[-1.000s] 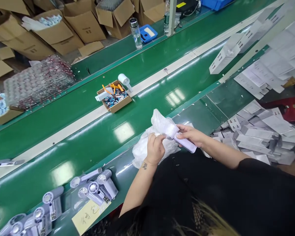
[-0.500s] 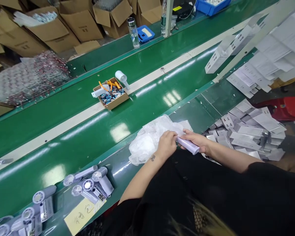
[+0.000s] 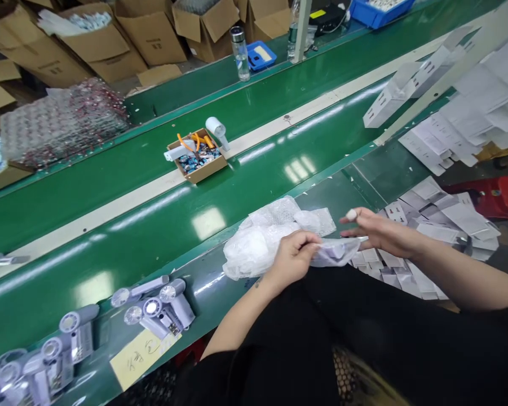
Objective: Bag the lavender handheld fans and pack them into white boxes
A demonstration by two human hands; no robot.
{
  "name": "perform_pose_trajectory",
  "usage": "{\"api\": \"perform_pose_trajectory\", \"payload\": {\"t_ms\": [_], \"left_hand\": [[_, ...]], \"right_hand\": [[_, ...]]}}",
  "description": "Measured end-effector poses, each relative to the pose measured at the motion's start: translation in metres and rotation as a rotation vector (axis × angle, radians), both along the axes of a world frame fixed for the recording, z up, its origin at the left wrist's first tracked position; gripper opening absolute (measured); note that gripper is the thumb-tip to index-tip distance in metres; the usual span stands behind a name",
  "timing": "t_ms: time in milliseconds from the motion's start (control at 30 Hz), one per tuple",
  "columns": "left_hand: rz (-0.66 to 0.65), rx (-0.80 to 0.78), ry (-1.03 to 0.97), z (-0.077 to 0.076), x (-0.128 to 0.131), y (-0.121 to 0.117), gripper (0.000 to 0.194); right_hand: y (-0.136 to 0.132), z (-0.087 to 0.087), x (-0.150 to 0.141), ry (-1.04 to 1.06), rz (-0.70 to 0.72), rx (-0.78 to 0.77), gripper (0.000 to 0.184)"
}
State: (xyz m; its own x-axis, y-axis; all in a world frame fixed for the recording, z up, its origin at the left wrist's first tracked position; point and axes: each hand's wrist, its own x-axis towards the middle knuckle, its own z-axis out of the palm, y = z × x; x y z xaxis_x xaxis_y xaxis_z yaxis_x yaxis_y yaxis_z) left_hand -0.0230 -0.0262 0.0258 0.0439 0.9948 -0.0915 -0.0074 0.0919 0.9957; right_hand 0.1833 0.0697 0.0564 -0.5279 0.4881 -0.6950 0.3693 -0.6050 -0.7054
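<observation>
My left hand [image 3: 294, 255] is closed on a clear plastic bag [image 3: 344, 254], its thumb and fingers pinching one end. A lavender piece shows through the film, its shape mostly hidden by the bag and fingers. At the bag's other end is my right hand [image 3: 384, 232], fingers apart, with a white cover on one fingertip. Whether its lower fingers touch the bag I cannot tell. Just beyond my left hand lies a heap of clear bubble bags [image 3: 257, 239] on the dark green bench edge [image 3: 211, 282].
Lavender handheld fans [image 3: 169, 307] lie at the left by a yellow note [image 3: 139, 355]. A small carton [image 3: 207, 171] with pliers and small parts stands on the green conveyor [image 3: 254, 180]. White boxes [image 3: 431, 234] are piled at right, near a red stool [image 3: 490, 197].
The lavender piece, bare at its near end before, is now inside the clear bag. My right hand has let go of it and moved right, fingers spreading. My left hand stays close by.
</observation>
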Motion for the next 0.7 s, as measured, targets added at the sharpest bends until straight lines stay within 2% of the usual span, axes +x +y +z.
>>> {"api": "perform_pose_trajectory", "payload": {"t_ms": [33,100,133,167,200,233,300,333,367,433,533,600,633,667,700], "left_hand": [[-0.059,0.122,0.063,0.002,0.008,0.001,0.013],[-0.231,0.337,0.178,0.0,0.015,0.003,0.017],[-0.29,0.387,0.226,-0.005,0.011,0.002,0.018],[-0.275,0.381,0.277,-0.011,-0.001,-0.003,0.018],[-0.159,0.319,0.342,-0.018,-0.02,-0.012,0.017],[0.047,0.21,0.418,-0.025,-0.044,-0.027,0.018],[0.68,-0.085,0.633,-0.04,-0.104,-0.07,0.026],[0.947,-0.227,0.736,-0.048,-0.134,-0.097,0.03],[1.032,-0.291,0.765,-0.058,-0.161,-0.124,0.032],[1.117,-0.416,0.801,-0.081,-0.2,-0.171,0.042],[1.053,-0.727,0.826,-0.114,-0.224,-0.213,0.055],[1.015,-0.986,0.886,-0.124,-0.224,-0.22,0.056],[1.004,-1.078,0.914,-0.124,-0.221,-0.217,0.054],[1.003,-1.119,0.921,-0.121,-0.218,-0.21,0.05],[0.996,-1.082,0.892,-0.116,-0.213,-0.199,0.044]], "right_hand": [[-0.001,-0.009,-0.007,0.045,-0.063,-0.116,0.037],[-0.006,-0.029,-0.024,0.082,-0.084,-0.309,0.031],[-0.008,-0.039,-0.03,0.075,-0.081,-0.351,0.025],[-0.007,-0.048,-0.034,0.06,-0.096,-0.345,0.02],[-0.002,-0.057,-0.035,0.038,-0.138,-0.297,0.019],[0.008,-0.065,-0.033,0.016,-0.2,-0.223,0.022],[0.039,-0.081,-0.022,-0.004,-0.368,-0.033,0.028],[0.058,-0.09,-0.014,0.0,-0.449,0.05,0.028],[0.077,-0.099,-0.005,0.008,-0.521,0.128,0.028],[0.109,-0.118,0.011,-0.036,-0.648,0.251,0.028],[0.136,-0.144,0.031,-0.224,-0.758,0.332,0.032],[0.141,-0.154,0.042,-0.325,-0.765,0.341,0.031],[0.141,-0.155,0.046,-0.356,-0.759,0.348,0.029],[0.139,-0.155,0.05,-0.384,-0.763,0.362,0.027],[0.136,-0.152,0.052,-0.408,-0.766,0.388,0.025]]}}
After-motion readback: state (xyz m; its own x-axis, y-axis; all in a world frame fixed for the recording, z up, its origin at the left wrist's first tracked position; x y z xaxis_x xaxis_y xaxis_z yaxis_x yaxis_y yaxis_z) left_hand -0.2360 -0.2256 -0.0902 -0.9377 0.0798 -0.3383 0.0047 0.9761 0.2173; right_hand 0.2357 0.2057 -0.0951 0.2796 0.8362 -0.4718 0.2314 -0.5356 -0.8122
